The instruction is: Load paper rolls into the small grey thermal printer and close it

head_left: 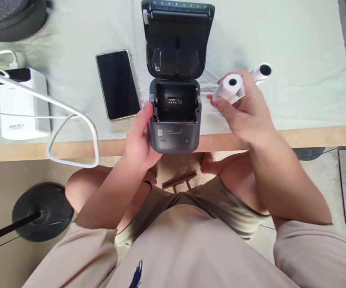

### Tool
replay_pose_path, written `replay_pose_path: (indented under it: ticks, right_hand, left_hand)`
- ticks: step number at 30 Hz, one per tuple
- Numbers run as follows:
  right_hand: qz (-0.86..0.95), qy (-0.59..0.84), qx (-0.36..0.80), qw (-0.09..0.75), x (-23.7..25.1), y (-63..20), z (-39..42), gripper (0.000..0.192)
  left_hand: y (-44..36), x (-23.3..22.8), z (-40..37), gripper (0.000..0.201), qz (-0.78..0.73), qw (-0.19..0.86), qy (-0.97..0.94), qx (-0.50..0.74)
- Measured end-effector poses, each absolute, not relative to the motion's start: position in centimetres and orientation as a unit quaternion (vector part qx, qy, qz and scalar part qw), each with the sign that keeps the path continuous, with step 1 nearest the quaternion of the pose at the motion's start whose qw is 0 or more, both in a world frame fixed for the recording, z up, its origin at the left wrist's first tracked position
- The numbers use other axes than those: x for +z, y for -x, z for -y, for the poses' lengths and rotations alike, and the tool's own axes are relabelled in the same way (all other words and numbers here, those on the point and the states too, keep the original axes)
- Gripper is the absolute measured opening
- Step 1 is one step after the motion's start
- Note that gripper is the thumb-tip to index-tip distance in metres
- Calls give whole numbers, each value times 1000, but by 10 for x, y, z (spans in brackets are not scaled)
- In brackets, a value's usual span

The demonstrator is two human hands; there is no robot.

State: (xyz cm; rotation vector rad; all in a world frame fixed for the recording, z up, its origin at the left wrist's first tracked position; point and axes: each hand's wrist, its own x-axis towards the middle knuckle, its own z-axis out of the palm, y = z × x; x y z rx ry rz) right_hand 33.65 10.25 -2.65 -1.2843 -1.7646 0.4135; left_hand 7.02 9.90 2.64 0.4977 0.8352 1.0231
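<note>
Cloth-covered desk is extending behind the open printer, left fingers holding its side, apparently for steadiness, right fingers pinching a paper roll beside it.

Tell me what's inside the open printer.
Inside the printer are dark walls and a small printed label. The paper roll is in the right hand, not there. Whatever lies low behind the front panel is hidden.

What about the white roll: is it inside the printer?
No, the right hand holds the white roll beside the open printer.
</note>
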Motion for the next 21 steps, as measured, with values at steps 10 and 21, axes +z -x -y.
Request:
replay_pose_path:
  ticks: [10, 21]
  right_hand:
    - [666, 588, 43, 456, 7, -345, -90, 46]
    - [583, 709, 112, 382, -24, -408, -122, 89]
  left_hand:
    - [-68, 30, -100, 46, -390, 760, -212, 475]
    - [-71, 28, -102, 44, -381, 780, -186, 460]
